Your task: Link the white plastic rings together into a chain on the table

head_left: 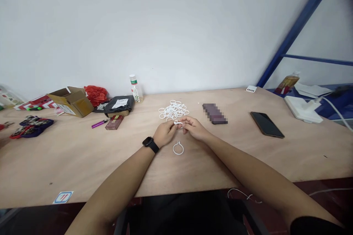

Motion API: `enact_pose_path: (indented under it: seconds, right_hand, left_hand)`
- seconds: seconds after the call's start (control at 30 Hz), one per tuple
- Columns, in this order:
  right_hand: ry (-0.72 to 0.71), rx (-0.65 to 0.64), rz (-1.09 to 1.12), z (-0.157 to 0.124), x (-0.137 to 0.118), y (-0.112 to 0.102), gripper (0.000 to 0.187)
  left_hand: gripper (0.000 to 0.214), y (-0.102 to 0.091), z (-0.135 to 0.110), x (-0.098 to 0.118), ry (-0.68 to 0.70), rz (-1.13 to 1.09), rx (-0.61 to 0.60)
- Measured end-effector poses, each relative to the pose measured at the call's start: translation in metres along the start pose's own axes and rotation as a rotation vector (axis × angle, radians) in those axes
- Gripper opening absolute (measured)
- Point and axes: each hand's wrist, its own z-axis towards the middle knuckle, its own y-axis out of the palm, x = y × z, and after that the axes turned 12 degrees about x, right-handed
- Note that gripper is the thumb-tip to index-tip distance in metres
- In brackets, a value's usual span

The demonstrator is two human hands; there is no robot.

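Note:
My left hand point(165, 133) and my right hand point(193, 128) meet over the table, fingers closed on one white plastic ring point(178, 122) held between them. Just behind them lies a heap of similar white rings point(176, 108). Nearer to me, a single white ring point(178, 149) with a small tab at its top rests flat on the table point(176, 176). A black watch point(151, 144) is on my left wrist. The fingers partly cover the held ring, so its exact shape is hidden.
Right of my hands lie a blurred-out phone-like slab point(215, 114) and a dark phone point(267, 125). On the left are a maroon box point(114, 122), a purple lighter point(99, 124), a black package point(119, 105), a bottle point(136, 89) and an open carton point(74, 102). A white power strip point(302, 109) sits far right.

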Motion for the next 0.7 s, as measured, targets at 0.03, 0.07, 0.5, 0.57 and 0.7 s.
enact_pose_path:
  seconds: [0.03,0.07,0.5,0.57,0.7]
  right_hand:
    - [-0.001,-0.007,-0.008,0.000,-0.001,0.000,0.024]
    - [-0.008,-0.015,-0.017,-0.001,-0.002,0.000,0.023]
    - [-0.131,-0.162,-0.175,-0.009,-0.009,0.000,0.024]
    - [-0.143,-0.194,-0.190,-0.009,-0.010,-0.001,0.024]
    - [-0.157,-0.209,-0.216,-0.010,-0.012,-0.001,0.026]
  left_hand:
    - [0.027,-0.001,0.000,0.001,0.014,0.007,-0.009]
    - [0.027,-0.001,0.000,0.002,0.023,0.017,-0.015]
    - [0.029,-0.006,0.000,0.006,-0.034,0.077,-0.039]
    - [0.029,-0.006,0.000,0.007,-0.052,0.087,-0.049]
    - [0.029,-0.005,0.001,0.005,-0.094,0.079,-0.061]
